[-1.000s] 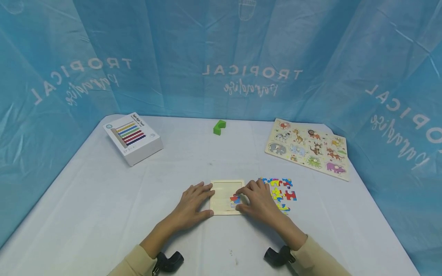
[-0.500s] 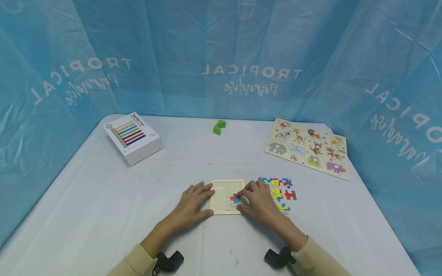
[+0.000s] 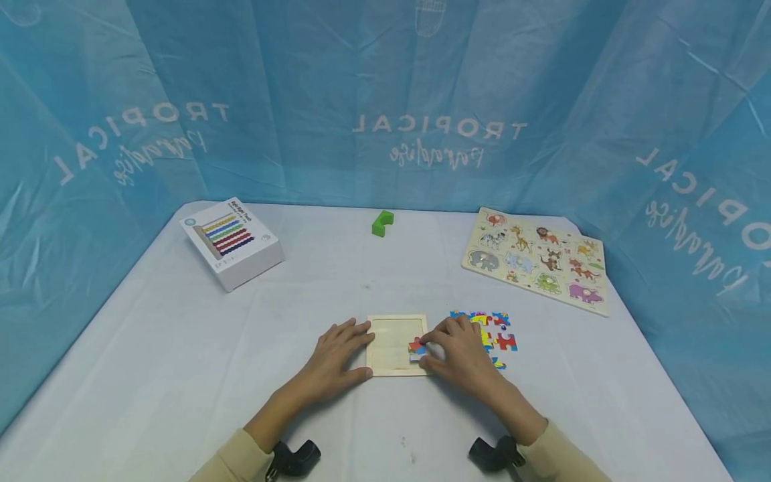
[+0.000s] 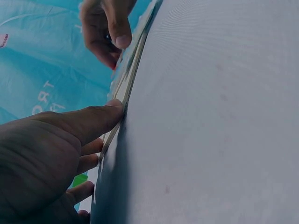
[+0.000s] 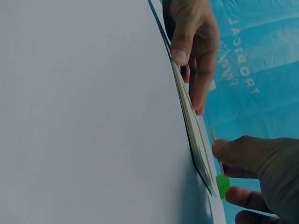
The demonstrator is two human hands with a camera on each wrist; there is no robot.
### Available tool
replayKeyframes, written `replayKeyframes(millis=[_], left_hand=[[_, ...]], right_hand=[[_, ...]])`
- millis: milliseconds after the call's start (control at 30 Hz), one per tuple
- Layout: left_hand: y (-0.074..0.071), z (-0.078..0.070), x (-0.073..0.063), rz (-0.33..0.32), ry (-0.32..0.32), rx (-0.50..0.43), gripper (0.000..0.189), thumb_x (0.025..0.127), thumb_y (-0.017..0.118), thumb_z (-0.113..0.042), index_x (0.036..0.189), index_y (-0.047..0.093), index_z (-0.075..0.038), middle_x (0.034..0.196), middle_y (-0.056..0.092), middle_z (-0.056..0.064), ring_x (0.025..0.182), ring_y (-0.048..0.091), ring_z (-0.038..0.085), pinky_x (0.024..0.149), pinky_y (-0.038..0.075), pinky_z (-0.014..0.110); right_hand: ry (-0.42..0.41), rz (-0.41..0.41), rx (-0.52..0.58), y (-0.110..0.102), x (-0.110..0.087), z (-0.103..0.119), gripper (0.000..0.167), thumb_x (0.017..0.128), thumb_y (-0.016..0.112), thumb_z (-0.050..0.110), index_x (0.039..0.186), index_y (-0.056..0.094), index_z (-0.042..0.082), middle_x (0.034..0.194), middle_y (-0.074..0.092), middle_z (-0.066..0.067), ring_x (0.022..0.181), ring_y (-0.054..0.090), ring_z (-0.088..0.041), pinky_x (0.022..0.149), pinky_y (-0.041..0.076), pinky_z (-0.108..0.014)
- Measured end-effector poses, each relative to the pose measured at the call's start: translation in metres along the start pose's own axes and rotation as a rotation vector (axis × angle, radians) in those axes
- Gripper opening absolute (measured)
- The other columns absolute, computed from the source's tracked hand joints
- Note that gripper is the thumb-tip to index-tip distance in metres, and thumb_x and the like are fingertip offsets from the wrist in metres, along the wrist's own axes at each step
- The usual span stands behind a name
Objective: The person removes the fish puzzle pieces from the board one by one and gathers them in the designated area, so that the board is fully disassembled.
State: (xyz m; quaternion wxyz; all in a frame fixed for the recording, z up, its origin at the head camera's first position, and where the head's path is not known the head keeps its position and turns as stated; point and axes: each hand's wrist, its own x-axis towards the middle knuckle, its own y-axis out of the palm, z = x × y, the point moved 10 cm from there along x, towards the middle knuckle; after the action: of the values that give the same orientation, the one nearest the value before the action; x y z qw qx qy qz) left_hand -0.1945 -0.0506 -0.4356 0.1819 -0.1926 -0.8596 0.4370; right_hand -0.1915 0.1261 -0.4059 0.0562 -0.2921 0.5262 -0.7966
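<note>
A shallow wooden puzzle tray [image 3: 388, 340] lies on the table between the two hands. My left hand [image 3: 334, 361] rests at its left side, thumb and fingers extended along the edge; the left wrist view shows the thumb [image 4: 100, 119] touching the tray's rim. With thumb and fingertips, my right hand [image 3: 460, 351] pinches a red and blue jigsaw piece [image 3: 416, 349] over the tray's right part. In the right wrist view the piece [image 5: 213, 133] appears edge-on, raised above the tray. Several colourful jigsaw pieces [image 3: 506, 341] lie right of the tray, some hidden behind the right hand.
A white toy box [image 3: 241, 244] sits at the back left of the white table [image 3: 325, 268]. Near the back middle stands a green block [image 3: 382, 223]. An animal puzzle board [image 3: 536, 258] lies at the back right. Blue curtains [image 3: 313, 80] surround the table.
My right hand has moved slightly to the right with the jigsaw piece, which now shows nearer the tray's right edge. My left hand has stayed in place.
</note>
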Motion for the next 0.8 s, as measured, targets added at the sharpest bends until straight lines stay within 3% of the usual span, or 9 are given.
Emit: replayKeyframes(millis=[267, 567, 800], left_hand=[[-0.001, -0.001, 0.0, -0.008, 0.016, -0.004, 0.056, 0.081, 0.072, -0.026, 0.131, 0.054, -0.006, 0.144, 0.045, 0.012, 0.139, 0.031, 0.037, 0.111, 0.021, 0.059], [0.0, -0.001, -0.001, 0.014, 0.01, -0.01, 0.058, 0.082, 0.071, -0.028, 0.132, 0.053, -0.007, 0.146, 0.043, 0.011, 0.141, 0.029, 0.037, 0.113, 0.019, 0.059], [0.001, 0.001, -0.001, 0.02, -0.002, -0.006, 0.058, 0.082, 0.071, -0.028, 0.133, 0.053, -0.007, 0.146, 0.043, 0.01, 0.141, 0.029, 0.036, 0.113, 0.018, 0.058]], right_hand=[[0.051, -0.051, -0.015, -0.03, -0.02, -0.03, 0.028, 0.067, 0.083, 0.024, 0.093, 0.071, 0.023, 0.087, 0.055, 0.003, 0.088, 0.043, -0.018, 0.078, 0.03, -0.037], [0.224, 0.008, -0.038, -0.055, -0.053, -0.076, 0.03, 0.067, 0.083, 0.022, 0.095, 0.072, 0.02, 0.091, 0.057, 0.0, 0.089, 0.042, -0.019, 0.074, 0.027, -0.036], [0.264, 0.016, -0.072, -0.064, -0.074, -0.097, 0.031, 0.067, 0.082, 0.018, 0.097, 0.071, 0.019, 0.093, 0.058, -0.003, 0.091, 0.044, -0.021, 0.073, 0.027, -0.038]])
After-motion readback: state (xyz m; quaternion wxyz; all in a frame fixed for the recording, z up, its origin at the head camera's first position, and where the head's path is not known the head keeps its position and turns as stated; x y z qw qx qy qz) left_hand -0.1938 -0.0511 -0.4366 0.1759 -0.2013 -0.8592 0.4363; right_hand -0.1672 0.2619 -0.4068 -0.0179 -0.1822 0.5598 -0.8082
